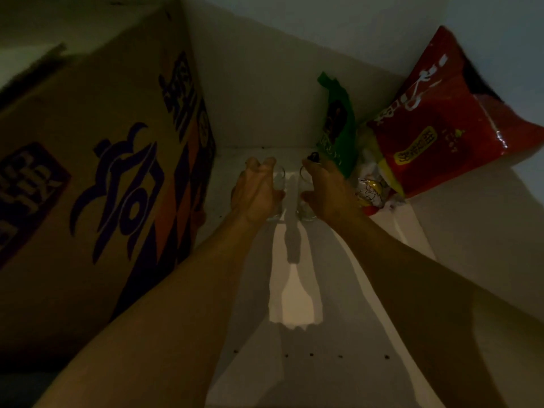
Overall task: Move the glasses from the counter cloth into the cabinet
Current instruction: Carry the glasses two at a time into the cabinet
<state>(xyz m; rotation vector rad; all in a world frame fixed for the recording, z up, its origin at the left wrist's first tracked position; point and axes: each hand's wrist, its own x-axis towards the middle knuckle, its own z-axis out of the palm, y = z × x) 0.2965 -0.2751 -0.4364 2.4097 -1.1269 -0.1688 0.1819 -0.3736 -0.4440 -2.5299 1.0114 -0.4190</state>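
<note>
Both arms reach deep into the cabinet (265, 98), which is dim inside. The left hand (254, 191) holds one clear glass (278, 195) from the side, with the fingers (265, 166) wrapped around its upper part. The right hand (326, 192) holds a second glass (304, 198) in the same way, its fingers closed around the glass body. The two glasses are upright and stand near each other, with a narrow gap between them. Their bases are at the white shelf (294, 290), close to the back wall; I cannot tell if they already touch the shelf.

On the left side a big cardboard box (103, 172) with dark blue print fills the space, and its right edge is just beside the left hand. On the right side a green bag (337, 122) leans on the back wall, near the right hand. A large red bag (447, 122) leans in the right corner, and a small crumpled wrapper (371, 192) lies under it, just beside the right wrist. A small dark thing near the right fingertips is too unclear to name.

The free room is a corridor of bare shelf between the box and the bags. The arms lie along this corridor, and the shelf is bare under them up to its front edge, where a row of small dark dots shows.
</note>
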